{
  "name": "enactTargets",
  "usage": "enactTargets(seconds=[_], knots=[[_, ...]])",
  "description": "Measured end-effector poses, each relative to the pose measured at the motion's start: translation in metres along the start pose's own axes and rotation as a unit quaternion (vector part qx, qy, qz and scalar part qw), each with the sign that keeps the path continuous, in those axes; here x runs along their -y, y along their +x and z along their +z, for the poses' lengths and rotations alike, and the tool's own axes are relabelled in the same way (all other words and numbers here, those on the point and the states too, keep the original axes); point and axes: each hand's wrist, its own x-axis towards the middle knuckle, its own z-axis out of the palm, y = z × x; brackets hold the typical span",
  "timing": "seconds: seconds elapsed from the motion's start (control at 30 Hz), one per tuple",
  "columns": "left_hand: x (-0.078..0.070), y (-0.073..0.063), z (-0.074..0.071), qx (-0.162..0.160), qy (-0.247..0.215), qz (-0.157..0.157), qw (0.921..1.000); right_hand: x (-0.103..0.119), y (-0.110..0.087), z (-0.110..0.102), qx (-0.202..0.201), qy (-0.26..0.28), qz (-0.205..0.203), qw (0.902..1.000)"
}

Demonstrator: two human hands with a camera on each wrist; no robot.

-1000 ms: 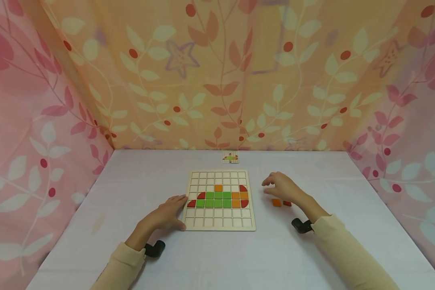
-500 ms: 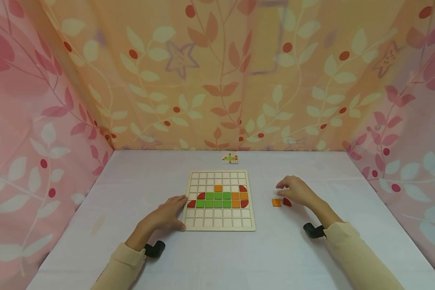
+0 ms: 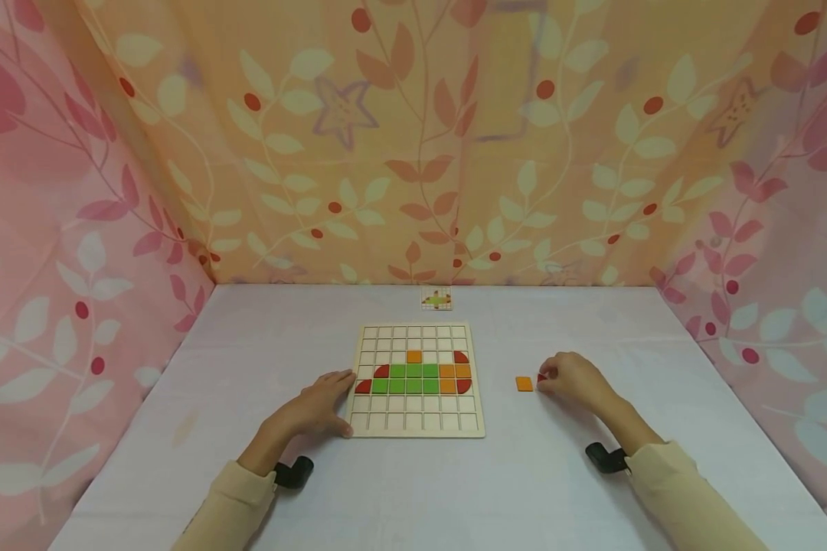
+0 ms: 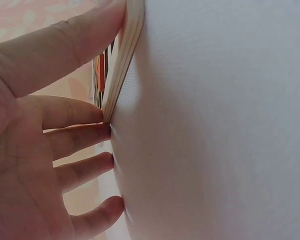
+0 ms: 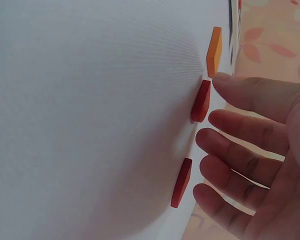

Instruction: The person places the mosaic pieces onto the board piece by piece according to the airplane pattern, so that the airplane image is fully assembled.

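Observation:
A wooden grid board (image 3: 413, 428) lies on the table with green, orange and red tiles set in its squares. Along its left edge rests my left hand (image 3: 317, 402), thumb and fingertips touching the side; the left wrist view shows the thumb (image 4: 65, 47) against the board's edge (image 4: 122, 65). My right hand (image 3: 579, 383) is low over the loose tiles right of the board. In the right wrist view, its thumb and index finger are spread close beside a red tile (image 5: 201, 102). An orange square tile (image 3: 524, 384) lies by the thumb, and another red tile (image 5: 181, 184) lies near the little finger.
A small pattern card (image 3: 436, 298) lies behind the board. The white-covered table (image 3: 413, 497) ends at a leaf-patterned curtain (image 3: 413, 153) at the back and pink curtains on both sides. Black wrist devices (image 3: 295, 472) sit at both sleeves.
My right hand has moved right and nearer, from beside the board to the loose red tiles, and now covers most of them in the head view. The left hand stays at the board.

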Motion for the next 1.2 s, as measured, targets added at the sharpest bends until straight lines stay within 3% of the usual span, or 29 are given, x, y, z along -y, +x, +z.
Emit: enactTargets(seconds=[0.4, 0.83, 1.2], knots=[[0.0026, 0.0023, 0.0036, 0.001, -0.004, -0.008, 1.0, 0.0015, 0.0015, 0.0016, 0.013, -0.018, 0.009, 0.9997], [0.0017, 0.0015, 0.002, 0.002, -0.007, -0.002, 1.0, 0.0047, 0.0027, -0.0003, -0.005, -0.033, 0.009, 0.9994], [0.0009, 0.0009, -0.0005, 0.005, -0.009, -0.002, 0.9999, 0.0054, 0.0012, -0.0005, -0.005, -0.046, 0.042, 0.998]])
